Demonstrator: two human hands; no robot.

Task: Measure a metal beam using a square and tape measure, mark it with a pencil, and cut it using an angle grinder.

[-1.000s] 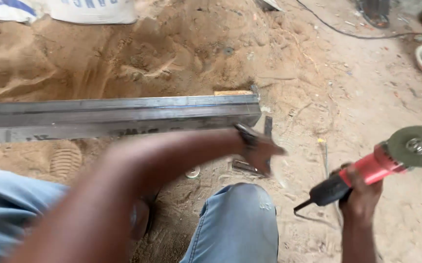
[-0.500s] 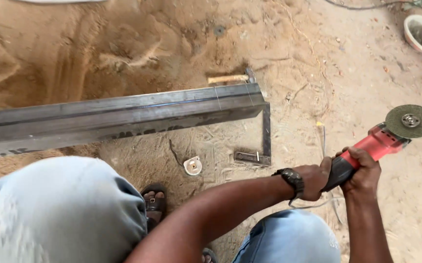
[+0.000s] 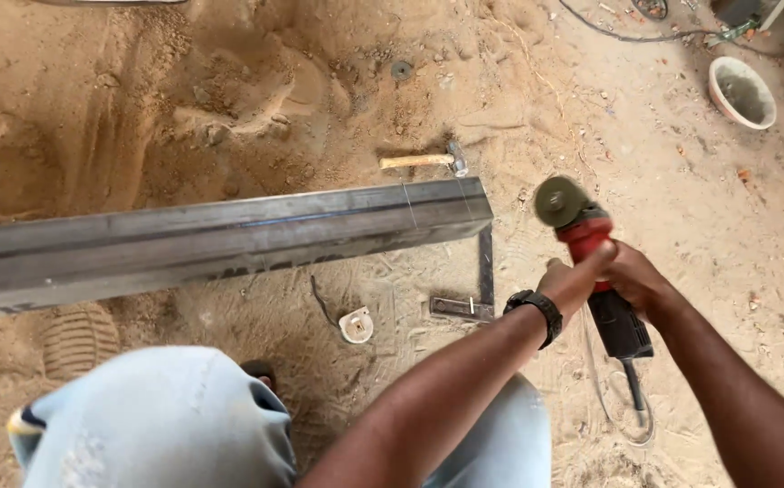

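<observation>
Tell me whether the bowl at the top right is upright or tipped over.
Upright. The pale bowl sits on the sandy ground with its round mouth facing up, the grey inside showing.

Head camera looks steeply down, close (single view), at sandy ground (image 3: pixel 699 217).

Both arms are stretched fwd and converge at centre-right. L hand (image 3: pixel 575 278) is closed in a grip, fingers curled, a black watch worn on its wrist. R hand (image 3: pixel 638 280) is clenched just beside it, touching; knees are bent below
</observation>
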